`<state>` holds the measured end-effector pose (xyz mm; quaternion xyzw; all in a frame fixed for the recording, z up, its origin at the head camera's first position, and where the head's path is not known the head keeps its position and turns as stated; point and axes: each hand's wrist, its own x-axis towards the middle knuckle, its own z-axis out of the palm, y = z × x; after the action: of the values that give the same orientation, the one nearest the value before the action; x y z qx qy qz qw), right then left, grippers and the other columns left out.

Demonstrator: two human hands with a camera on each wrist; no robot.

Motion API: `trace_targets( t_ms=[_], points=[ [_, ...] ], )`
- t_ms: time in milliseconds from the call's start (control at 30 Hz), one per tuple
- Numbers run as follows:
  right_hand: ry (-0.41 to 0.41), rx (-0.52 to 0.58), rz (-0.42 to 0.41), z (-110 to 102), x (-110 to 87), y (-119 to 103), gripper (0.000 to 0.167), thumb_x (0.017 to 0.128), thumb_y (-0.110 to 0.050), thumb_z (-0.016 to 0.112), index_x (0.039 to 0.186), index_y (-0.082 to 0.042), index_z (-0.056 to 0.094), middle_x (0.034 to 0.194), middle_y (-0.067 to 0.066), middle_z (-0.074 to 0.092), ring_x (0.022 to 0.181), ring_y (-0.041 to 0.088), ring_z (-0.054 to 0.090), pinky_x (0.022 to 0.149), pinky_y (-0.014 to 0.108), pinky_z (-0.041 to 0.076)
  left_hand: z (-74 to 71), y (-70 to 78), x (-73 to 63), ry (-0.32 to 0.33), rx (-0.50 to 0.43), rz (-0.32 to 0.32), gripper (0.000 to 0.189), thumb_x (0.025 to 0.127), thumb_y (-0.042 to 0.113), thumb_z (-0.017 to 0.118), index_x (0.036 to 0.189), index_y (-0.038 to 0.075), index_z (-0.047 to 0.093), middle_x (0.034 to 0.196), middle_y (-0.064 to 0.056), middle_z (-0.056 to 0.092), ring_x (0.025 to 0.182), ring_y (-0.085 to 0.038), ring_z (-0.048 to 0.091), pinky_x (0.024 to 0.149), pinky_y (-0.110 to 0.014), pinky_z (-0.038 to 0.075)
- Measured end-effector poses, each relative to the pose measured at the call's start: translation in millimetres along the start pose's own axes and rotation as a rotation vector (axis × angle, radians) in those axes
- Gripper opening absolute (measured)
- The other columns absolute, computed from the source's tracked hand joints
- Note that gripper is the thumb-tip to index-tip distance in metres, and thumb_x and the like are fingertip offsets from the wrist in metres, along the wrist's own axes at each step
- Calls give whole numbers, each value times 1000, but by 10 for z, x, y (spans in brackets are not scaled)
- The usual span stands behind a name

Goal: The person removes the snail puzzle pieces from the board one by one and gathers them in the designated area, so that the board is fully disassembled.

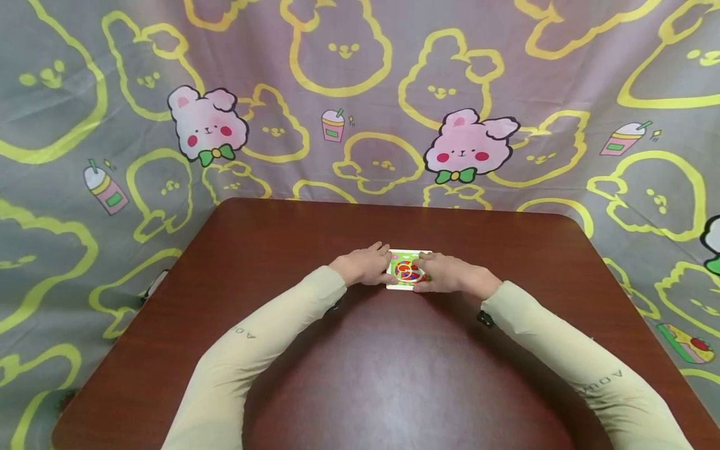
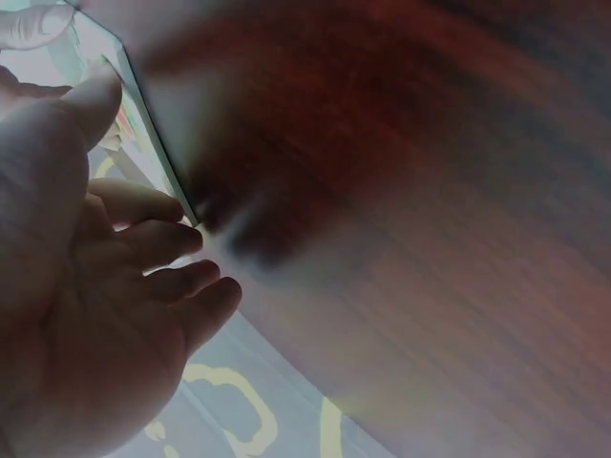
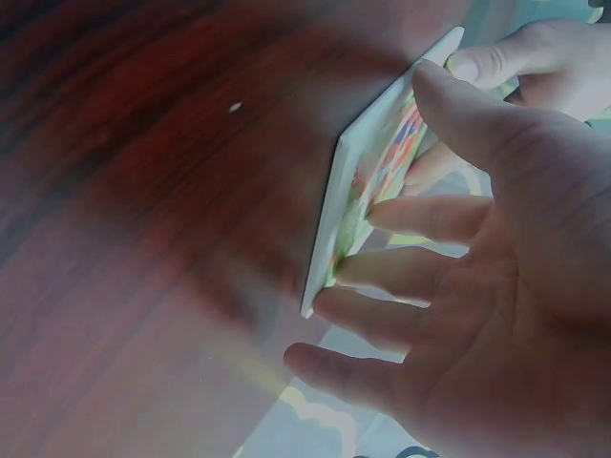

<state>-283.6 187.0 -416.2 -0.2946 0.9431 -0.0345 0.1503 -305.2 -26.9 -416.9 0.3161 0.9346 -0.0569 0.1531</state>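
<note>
A small square picture board [image 1: 405,286] with a pale rim lies flat on the table, printed in green, red and blue with a yellow-lined spiral. My left hand [image 1: 367,265] rests at its left side, thumb over the near part, fingertips around the far left corner. From the right, my right hand [image 1: 450,274] touches the board, with its thumb by the near edge and fingers over the picture. The right wrist view shows the board's pale edge [image 3: 329,224] beside loosely extended fingers. In the left wrist view, relaxed fingers meet the board's edge [image 2: 153,143]; the hand covers much of it.
The dark reddish-brown table [image 1: 405,369] has rounded far corners. A grey curtain [image 1: 315,169] with yellow outlines and pink bunny faces hangs behind and along both sides. A dark wrist device [image 1: 485,319] shows under the right sleeve.
</note>
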Motion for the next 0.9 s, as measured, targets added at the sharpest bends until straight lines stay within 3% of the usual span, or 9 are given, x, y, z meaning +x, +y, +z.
trace_targets(
  t_ms=[367,700,900],
  points=[
    [-33,-35,-17,4,-79,-156,68,90,-48,67,139,-5,50,150,25,42,136,41,44,106,54,42,55,2,-199,3,46,61,92,91,69,48,154,5,28,163,-15,20,153,-29,15,118,-45,31],
    [13,-66,-67,85,-212,-345,61,90,-45,67,134,-6,53,147,25,45,129,42,49,100,55,46,172,19,-412,27,105,85,94,91,72,44,154,5,28,163,-14,22,153,-27,17,120,-38,28],
    [30,-86,-99,44,-238,-408,53,90,-45,67,128,-9,58,137,20,55,115,39,57,91,52,50,170,28,-520,45,126,104,94,91,72,44,153,4,29,162,-15,25,152,-28,20,121,-39,25]
  ],
)
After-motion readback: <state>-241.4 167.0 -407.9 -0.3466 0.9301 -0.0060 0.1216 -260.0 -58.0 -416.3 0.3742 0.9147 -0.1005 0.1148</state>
